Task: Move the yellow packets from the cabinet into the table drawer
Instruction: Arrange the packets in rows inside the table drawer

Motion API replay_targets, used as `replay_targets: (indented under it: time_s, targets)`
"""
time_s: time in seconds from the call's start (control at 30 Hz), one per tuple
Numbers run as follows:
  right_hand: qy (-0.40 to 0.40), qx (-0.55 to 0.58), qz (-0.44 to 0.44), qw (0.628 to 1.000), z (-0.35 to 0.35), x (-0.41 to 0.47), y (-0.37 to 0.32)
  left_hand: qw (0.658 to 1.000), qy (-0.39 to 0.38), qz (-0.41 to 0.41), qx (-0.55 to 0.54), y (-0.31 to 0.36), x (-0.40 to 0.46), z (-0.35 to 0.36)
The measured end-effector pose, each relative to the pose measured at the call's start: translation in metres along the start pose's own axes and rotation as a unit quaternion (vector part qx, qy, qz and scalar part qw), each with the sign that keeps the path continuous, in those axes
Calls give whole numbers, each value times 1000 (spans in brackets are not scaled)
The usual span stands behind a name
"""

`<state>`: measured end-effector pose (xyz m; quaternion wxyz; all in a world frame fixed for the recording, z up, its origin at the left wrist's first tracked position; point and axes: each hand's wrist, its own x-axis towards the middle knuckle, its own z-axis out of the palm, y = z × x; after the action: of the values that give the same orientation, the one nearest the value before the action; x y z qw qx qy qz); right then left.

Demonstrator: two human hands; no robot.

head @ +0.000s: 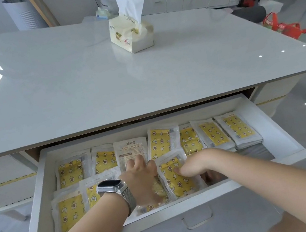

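Drawer open, packets laid in rows. Both hands inside: left hand and right hand flank tilted yellow packet, long axis running away from the person. Fingers curled onto packet edges (grip depth unclear). Right hand nearer.

Yellow star-printed plastic packets in rows inside open white bench drawer below me; soft tissue pack on bench behind.
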<state>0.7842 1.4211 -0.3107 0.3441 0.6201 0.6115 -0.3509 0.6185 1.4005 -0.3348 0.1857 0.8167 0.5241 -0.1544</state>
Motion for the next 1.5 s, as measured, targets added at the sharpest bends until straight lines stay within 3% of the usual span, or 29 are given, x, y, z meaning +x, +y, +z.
replay_targets:
  time_s: [0.17, 0.4, 0.6, 0.7, 0.93, 1.2, 1.5]
  targets:
    - [39, -28, -19, 999, -10, -15, 9, 999, -7, -12, -32, -6, -1, -11]
    - [79, -50, -3, 996, -38, -18, 11, 990, 59, -39, -124, -17, -2, -23]
    - [106, 53, -24, 993, -57, -47, -5, 988, -68, -86, -107, -42, -32, -64]
    - [115, 102, -29, 988, -67, -80, -12, 981, -96, -113, -124, -53, -58, -95]
    - [111, 42, -5, 993, -129, -211, -36, 971, -128, -124, -159, -79, -159, -206]
    - [145, 44, -26, 988, -228, -385, -118, 965, -82, -163, -188, -131, -311, -363]
    - [173, -1, -103, 980, -246, -472, -233, 921, -3, -281, -270, -177, -461, -402]
